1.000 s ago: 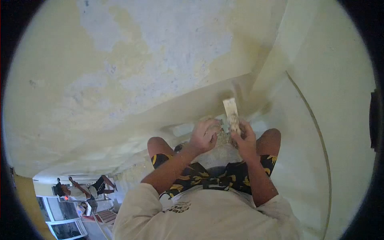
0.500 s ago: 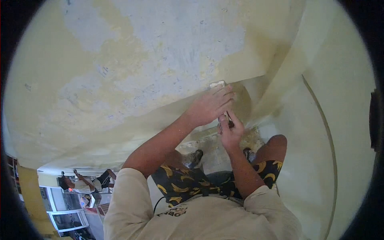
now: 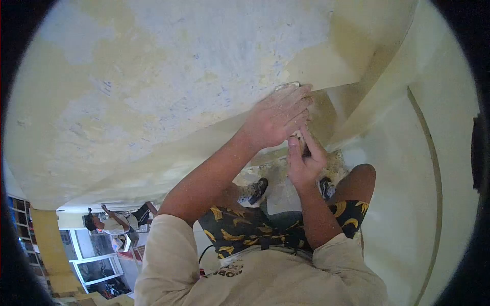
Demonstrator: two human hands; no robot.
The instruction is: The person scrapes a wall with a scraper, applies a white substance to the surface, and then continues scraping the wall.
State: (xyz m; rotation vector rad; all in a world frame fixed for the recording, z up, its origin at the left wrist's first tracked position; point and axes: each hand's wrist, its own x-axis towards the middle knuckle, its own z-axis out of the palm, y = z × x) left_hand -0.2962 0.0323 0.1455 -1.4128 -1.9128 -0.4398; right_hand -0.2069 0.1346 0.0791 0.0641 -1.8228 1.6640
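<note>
My left hand (image 3: 278,116) lies with its fingers stretched out over a pale, flat tool (image 3: 287,85), whose far end shows past the fingers. The tool is against the lower edge of a patchy yellow and whitish wall surface (image 3: 204,61). Just below, my right hand (image 3: 306,162) is closed around the near part of the tool, thumb up along it. Most of the tool is hidden by both hands. Pale dust coats my left hand.
A smooth pale wall (image 3: 393,168) with a dark curved strip (image 3: 434,153) stands at the right. My shoes and bent knees are below my hands, over a stained floor (image 3: 280,188). At the lower left a person (image 3: 120,223) raises an arm near white-framed windows (image 3: 97,270).
Both hands and the tool appear higher and slightly further right in the view. The view itself has shifted, with the wall corner and curved strip further right. My grip looks the same.
</note>
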